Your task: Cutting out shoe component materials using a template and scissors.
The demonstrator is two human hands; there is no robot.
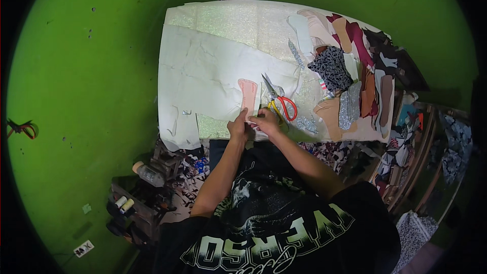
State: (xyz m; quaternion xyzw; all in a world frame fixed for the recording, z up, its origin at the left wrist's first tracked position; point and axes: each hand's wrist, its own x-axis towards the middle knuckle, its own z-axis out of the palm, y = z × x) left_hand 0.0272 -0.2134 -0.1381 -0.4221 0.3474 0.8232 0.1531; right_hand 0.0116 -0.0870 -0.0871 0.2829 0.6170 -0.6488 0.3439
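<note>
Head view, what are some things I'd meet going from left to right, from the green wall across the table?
White wall plate → white spool → clear container → pink piece with a red outline → scissors with red and yellow handles → black-and-white patterned bundle → brownish strip near the table's right edge.

The pale, glittery surface [223, 18] spans the upper middle of the frame. A creased white sheet [203, 71] covers its left and centre, reaching past its lower edge at left. Near the centre lie scissors [288, 107] with red and yellow handles, beside silver scraps [306, 123]. Coloured cut pieces [342, 34] crowd the right around a black-and-white bundle [332, 68].
</note>
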